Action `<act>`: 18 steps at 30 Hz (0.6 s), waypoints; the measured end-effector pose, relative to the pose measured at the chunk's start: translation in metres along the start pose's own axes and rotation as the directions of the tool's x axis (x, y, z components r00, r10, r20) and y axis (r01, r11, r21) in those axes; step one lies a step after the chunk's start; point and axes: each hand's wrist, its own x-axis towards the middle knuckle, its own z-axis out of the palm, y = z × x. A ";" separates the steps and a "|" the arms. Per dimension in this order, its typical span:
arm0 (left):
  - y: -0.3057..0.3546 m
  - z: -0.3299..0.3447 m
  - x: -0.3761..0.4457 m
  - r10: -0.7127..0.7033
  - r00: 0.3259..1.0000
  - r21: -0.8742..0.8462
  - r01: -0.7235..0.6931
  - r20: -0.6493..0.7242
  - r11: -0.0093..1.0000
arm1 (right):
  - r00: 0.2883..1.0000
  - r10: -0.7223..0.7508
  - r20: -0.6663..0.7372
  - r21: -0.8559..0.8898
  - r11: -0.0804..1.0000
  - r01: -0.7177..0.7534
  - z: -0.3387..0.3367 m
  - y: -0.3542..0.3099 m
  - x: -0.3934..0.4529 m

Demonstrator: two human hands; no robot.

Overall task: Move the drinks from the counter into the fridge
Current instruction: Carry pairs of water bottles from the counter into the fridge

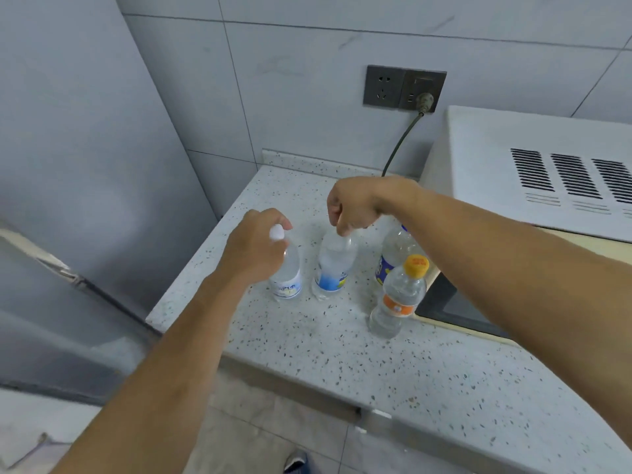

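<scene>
Four clear drink bottles are stood on the speckled tabletop (307,343). The neck of the left bottle (286,271) is gripped by the left hand (254,246), and the top of the second bottle (333,265) is pinched by the right hand (355,203). To the right, an orange-capped bottle (398,295) is seen near, with a blue-labelled bottle (393,249) just behind it. The grey fridge (78,159) is seen at the left.

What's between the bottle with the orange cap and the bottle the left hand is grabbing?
In the head view, the blue-label bottle stands between the orange-cap bottle and the left-hand bottle. The right hand grips its top.
</scene>
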 end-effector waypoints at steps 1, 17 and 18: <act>-0.004 -0.003 -0.007 -0.009 1.000 -0.020 0.009 -0.025 1.000 | 1.000 -0.024 -0.011 0.025 0.999 0.024 0.002 -0.006 -0.001; -0.076 0.060 -0.060 -0.105 0.994 -0.649 0.077 -0.004 0.757 | 0.834 0.230 -0.501 0.643 0.744 0.180 0.148 -0.036 -0.038; -0.082 0.066 -0.061 -0.108 0.994 -0.670 0.090 0.016 0.737 | 0.833 0.263 -0.487 0.691 0.699 0.184 0.163 -0.036 -0.040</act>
